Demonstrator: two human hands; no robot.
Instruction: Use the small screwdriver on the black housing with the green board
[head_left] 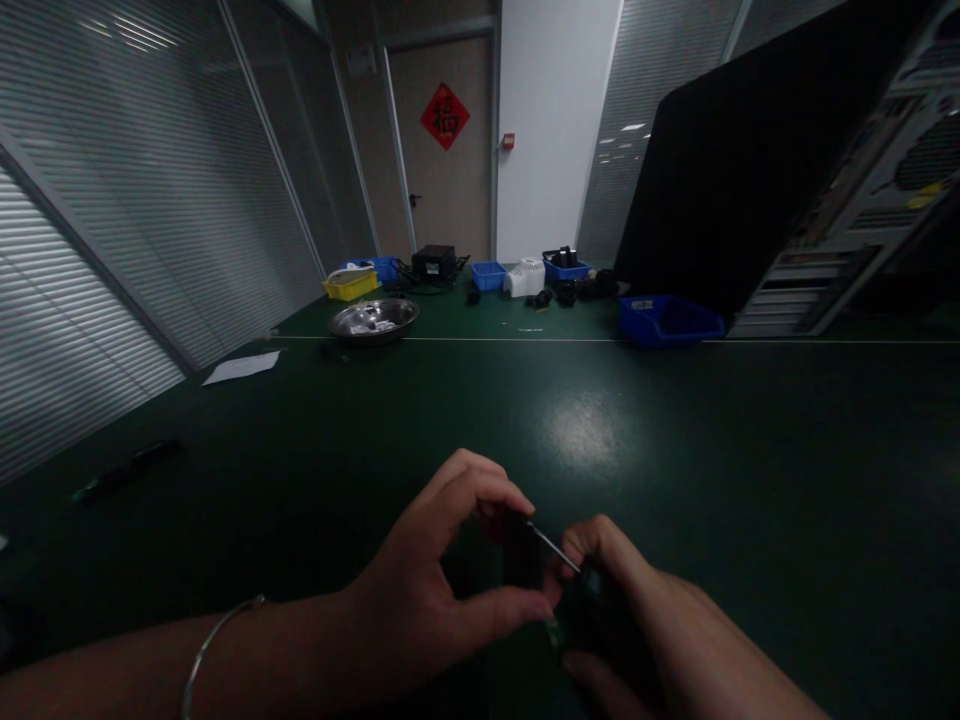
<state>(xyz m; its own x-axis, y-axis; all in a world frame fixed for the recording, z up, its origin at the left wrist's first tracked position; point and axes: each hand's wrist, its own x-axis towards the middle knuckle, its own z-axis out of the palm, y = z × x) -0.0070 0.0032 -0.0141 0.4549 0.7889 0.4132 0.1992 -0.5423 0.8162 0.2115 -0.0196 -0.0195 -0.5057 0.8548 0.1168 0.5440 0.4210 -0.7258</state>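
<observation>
Near the bottom centre, my left hand [442, 570] grips a small dark block [523, 552] between its fingertips and thumb. My right hand [637, 590] is closed around the dark handle of a screwdriver [559, 550]. The screwdriver's thin metal shaft points up and left, and its tip meets the upper right edge of the block. A small green piece shows below, between the two hands; what it belongs to is too dark to tell. A metal bangle circles my left wrist.
On the green table [480, 400], a dark tool [127, 470] and white paper [241, 367] lie left. A metal bowl [373, 320], yellow bin [351, 287], black box [433, 262] and white device [525, 277] stand farther back. A blue bin [669, 322] sits right, beside a large black panel [735, 150].
</observation>
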